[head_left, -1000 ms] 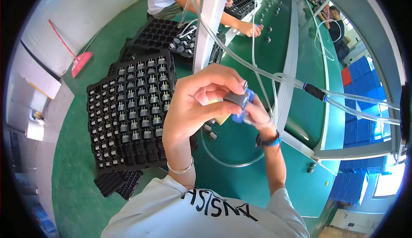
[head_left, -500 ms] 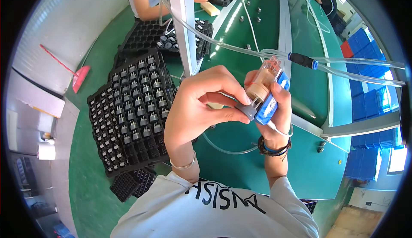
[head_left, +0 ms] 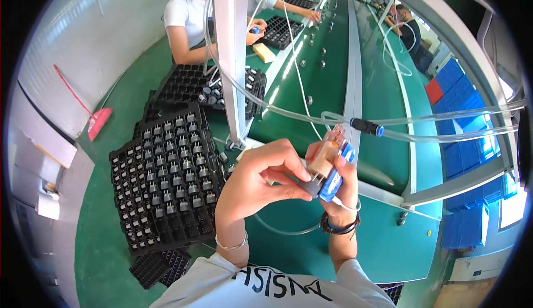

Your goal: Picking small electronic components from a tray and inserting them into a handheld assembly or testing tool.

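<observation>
My left hand point(head_left: 258, 179) pinches a small dark grey power plug point(head_left: 311, 188) between thumb and fingertips. Its metal prongs point toward a handheld device with a blue body point(head_left: 331, 186) and a clear end, around which my right hand point(head_left: 346, 192) is closed. A tan cylinder point(head_left: 326, 161) shows through the clear housing. Plug and device meet at the lower end, though how deep the prongs sit is hard to make out. From the device's bottom a white cable point(head_left: 345, 204) loops beside my right wrist.
Black trays point(head_left: 172, 169) full of pronged plugs stand to the left. A metal post point(head_left: 229, 52) rises ahead. Clear air tubes point(head_left: 444, 136) with a black connector point(head_left: 363, 126) cross at the right. Co-workers sit along the green conveyor point(head_left: 311, 75), which carries scattered small parts.
The view has tilted up, so both hands appear lower and more co-workers show. The plug has come closer to the device, and less of its prongs is visible.
</observation>
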The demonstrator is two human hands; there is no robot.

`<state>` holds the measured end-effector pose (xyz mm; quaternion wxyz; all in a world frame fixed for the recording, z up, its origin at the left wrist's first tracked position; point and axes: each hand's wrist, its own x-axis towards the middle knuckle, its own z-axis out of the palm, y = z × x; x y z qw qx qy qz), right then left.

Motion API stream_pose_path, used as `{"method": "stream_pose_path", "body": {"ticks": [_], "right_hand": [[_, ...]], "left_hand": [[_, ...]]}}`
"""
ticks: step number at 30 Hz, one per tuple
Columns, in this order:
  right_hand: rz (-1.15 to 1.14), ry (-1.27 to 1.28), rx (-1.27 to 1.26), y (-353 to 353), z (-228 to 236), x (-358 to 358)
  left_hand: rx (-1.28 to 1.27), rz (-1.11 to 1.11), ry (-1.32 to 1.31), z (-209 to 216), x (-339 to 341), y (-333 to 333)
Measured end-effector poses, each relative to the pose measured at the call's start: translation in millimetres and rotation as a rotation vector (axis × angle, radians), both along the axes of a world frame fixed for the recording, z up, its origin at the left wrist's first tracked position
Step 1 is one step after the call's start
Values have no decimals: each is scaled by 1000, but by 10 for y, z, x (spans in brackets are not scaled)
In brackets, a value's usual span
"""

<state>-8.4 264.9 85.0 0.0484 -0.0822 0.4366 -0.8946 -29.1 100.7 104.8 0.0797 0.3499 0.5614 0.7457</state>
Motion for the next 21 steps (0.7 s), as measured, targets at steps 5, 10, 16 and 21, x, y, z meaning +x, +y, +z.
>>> {"method": "stream_pose_path", "body": {"ticks": [5,10,16,21], "right_hand": [[36,-9,-13,-39,16,61],[13,-12,-4,-83,-5,159],[187,-153,-36,-208,-148,274],[330,-205,-15,-255,-283,314]], "left_hand": [[32,-50,21,-6,26,-35],[-37,-22,-40,-46,144,-91],[37,-10,-172,-334,357,-267],[184,129,-128,-508,598,-304]]}}
